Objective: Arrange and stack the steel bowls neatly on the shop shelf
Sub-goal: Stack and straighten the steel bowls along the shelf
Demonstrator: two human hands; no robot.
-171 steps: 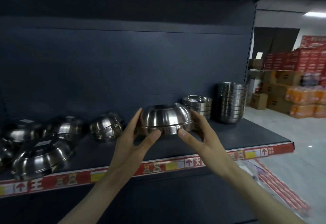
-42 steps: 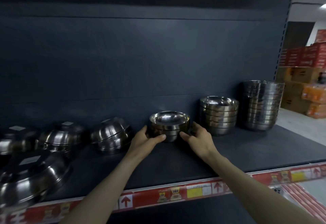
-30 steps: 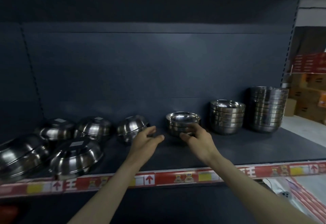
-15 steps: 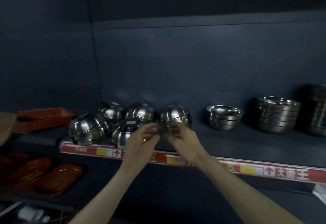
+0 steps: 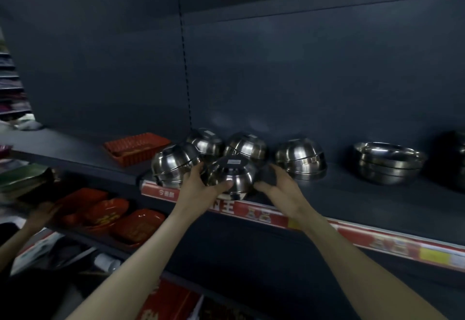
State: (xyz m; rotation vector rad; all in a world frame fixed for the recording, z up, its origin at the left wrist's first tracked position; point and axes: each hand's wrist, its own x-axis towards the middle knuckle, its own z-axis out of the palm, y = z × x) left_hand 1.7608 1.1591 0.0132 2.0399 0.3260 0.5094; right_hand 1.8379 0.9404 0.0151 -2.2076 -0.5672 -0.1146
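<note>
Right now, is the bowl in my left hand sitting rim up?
No, the bowl that the left hand grips is upside down, its labelled base facing up.

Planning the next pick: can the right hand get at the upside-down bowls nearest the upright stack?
Probably yes: the right hand is open, and those upside-down bowls sit just beyond it, with only bare shelf around them.

dim, soft and blurry – glints on the steel bowls [image 5: 230, 176] – edges bend
</note>
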